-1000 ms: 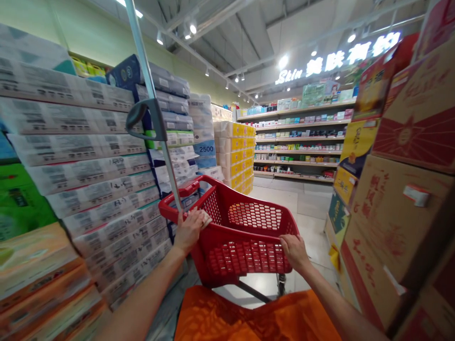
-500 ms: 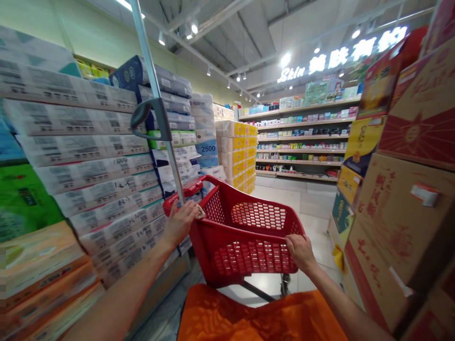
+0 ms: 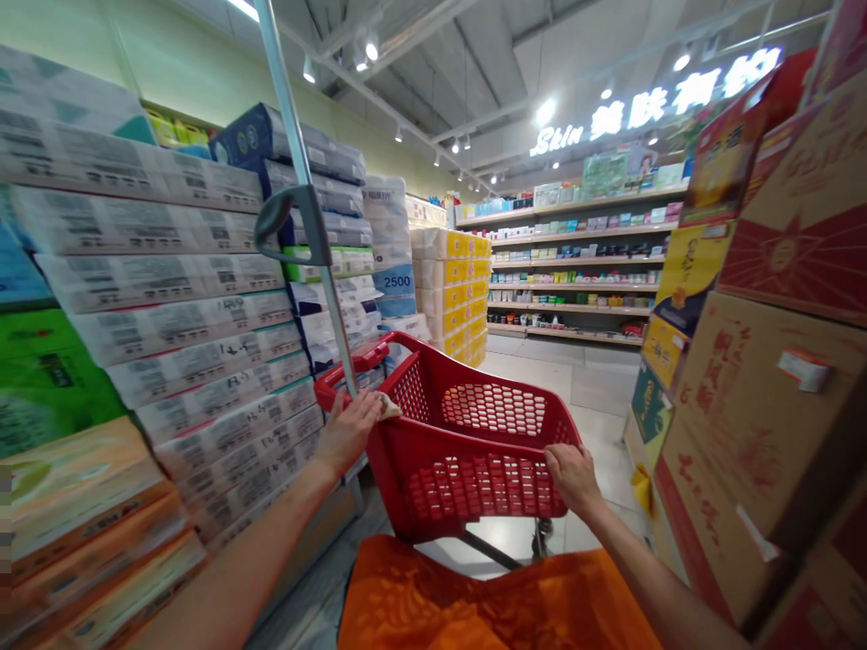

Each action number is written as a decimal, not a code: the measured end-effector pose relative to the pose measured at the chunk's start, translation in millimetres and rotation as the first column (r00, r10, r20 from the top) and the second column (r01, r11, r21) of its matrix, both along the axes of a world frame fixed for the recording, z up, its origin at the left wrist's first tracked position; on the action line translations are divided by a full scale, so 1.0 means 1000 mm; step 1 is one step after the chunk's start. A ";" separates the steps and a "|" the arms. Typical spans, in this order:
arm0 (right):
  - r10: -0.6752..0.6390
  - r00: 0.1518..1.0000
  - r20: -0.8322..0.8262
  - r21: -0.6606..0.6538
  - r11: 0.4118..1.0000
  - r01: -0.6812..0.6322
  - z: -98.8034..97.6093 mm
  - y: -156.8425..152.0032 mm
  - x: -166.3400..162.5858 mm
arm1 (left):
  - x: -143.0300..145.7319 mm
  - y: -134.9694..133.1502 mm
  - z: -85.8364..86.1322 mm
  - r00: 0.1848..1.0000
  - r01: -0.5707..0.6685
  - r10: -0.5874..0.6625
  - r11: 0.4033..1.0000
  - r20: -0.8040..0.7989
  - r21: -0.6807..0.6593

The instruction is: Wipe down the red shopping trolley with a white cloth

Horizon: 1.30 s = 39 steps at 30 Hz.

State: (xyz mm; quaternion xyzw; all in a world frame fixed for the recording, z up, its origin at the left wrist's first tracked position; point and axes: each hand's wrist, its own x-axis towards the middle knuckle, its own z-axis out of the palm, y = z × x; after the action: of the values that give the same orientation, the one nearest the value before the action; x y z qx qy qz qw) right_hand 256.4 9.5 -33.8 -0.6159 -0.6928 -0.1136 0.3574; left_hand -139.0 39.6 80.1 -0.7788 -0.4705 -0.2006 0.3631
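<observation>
A red plastic shopping cart stands in front of me in a shop aisle, its basket holding nothing I can see. My left hand lies on the cart's left rim with a small pale cloth under the fingers, at the foot of a slanted metal pole. My right hand grips the near right corner of the rim, fingers curled over it.
Stacked tissue packs wall the left side, close to the cart. Piled cardboard boxes stand on the right. Tiled floor runs ahead to product shelves. Orange fabric fills the bottom edge.
The cart and both hands have shifted slightly right and forward along the aisle. My left hand has slid a little along the rim with the cloth.
</observation>
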 end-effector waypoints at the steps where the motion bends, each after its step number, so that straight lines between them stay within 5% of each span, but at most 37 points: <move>1: -0.010 1.000 -0.004 -0.001 1.000 0.010 0.000 0.000 -0.001 | 0.004 -0.001 -0.004 1.000 0.002 -0.002 1.000 0.002 0.000; 7: 0.025 1.000 0.000 -0.046 0.999 -0.025 -0.003 0.005 0.004 | 0.065 -0.002 -0.040 0.988 0.142 -0.146 0.987 -0.047 -0.075; 12: 0.002 1.000 0.019 -0.067 0.998 -0.001 -0.012 0.010 0.022 | 0.034 -0.007 -0.007 0.999 -0.008 0.015 0.989 0.045 -0.151; 15: -0.038 0.999 0.022 0.000 0.999 0.038 -0.007 0.014 0.013 | 0.037 -0.016 -0.003 0.990 -0.008 0.038 0.977 0.134 -0.215; 19: 0.195 0.979 -0.063 0.096 0.977 -0.189 0.023 0.014 -0.055 | 0.088 -0.017 -0.031 0.940 0.258 -0.156 0.908 0.304 -0.329; 22: 0.461 0.855 -0.239 -0.004 0.880 -0.475 0.046 0.012 -0.126 | 0.115 -0.018 -0.048 0.817 0.438 -0.200 0.825 0.542 -0.356; 25: 0.514 0.701 -0.494 0.000 0.806 -0.591 0.059 0.011 -0.176 | 0.117 -0.024 -0.048 0.611 0.562 -0.163 0.779 0.774 -0.279; 28: 0.454 0.593 -0.665 0.088 0.836 -0.542 0.071 0.011 -0.191 | 0.105 -0.030 -0.032 0.503 0.632 -0.163 0.739 0.849 -0.233; 31: 0.335 0.683 -0.649 0.100 0.927 -0.360 0.086 0.017 -0.184 | 0.081 -0.032 -0.011 0.704 0.531 -0.163 0.767 0.691 -0.360; 34: 0.281 0.851 -0.444 0.123 0.960 -0.253 0.091 0.029 -0.183 | 0.049 -0.032 0.002 0.934 0.168 0.006 0.875 0.358 -0.454; 36: 0.334 0.894 -0.298 0.134 0.942 -0.307 0.085 0.034 -0.195 | 0.032 -0.030 0.003 0.976 -0.025 0.118 0.893 0.180 -0.449; 39: 0.394 0.910 -0.131 0.095 0.918 -0.385 0.071 0.033 -0.218 | 0.022 -0.028 -0.001 0.986 -0.119 0.158 0.898 0.056 -0.425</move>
State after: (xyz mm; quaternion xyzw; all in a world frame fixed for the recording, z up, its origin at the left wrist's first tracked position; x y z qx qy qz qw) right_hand 38.5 42.7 37.2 -0.4598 -0.7692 -0.0172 0.4435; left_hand -116.8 11.3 79.5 -0.7934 -0.5725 -0.1028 0.1793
